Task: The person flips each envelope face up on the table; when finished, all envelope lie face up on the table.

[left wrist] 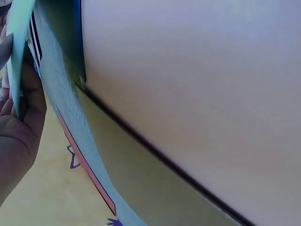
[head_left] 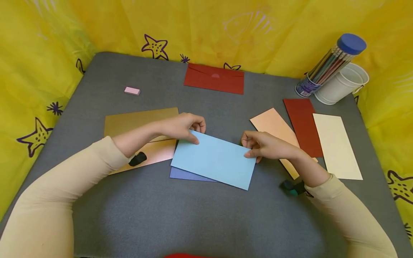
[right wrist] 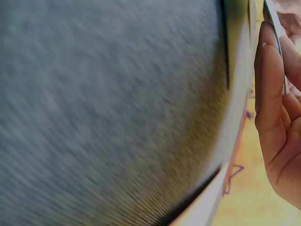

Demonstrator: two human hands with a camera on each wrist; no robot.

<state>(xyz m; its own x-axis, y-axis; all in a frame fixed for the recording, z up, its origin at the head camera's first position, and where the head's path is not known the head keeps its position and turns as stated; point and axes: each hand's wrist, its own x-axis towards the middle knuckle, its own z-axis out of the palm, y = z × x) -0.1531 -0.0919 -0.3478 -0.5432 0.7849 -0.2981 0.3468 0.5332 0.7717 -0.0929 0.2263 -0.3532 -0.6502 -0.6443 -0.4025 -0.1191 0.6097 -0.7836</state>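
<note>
Both hands hold a light blue envelope [head_left: 214, 159] above the table's middle, tilted with its right side nearer the person. My left hand [head_left: 185, 126] pinches its upper left corner, thumb on the top face. At the upper right corner my right hand [head_left: 265, 145] pinches it the same way. A violet-blue envelope [head_left: 190, 174] lies beneath, mostly covered. In the left wrist view the light blue envelope [left wrist: 17, 56] shows edge-on between thumb and fingers. The right wrist view shows the fingers [right wrist: 272, 89] behind its thin edge.
Under the left forearm lie a gold envelope [head_left: 138, 120] and a pale pink one [head_left: 161, 152]. To the right are peach [head_left: 274, 125], red [head_left: 303, 125] and cream [head_left: 337, 147] envelopes. Farther back are a red envelope [head_left: 214, 80], pink eraser [head_left: 132, 91], pencil tube [head_left: 329, 64] and white bucket [head_left: 338, 86].
</note>
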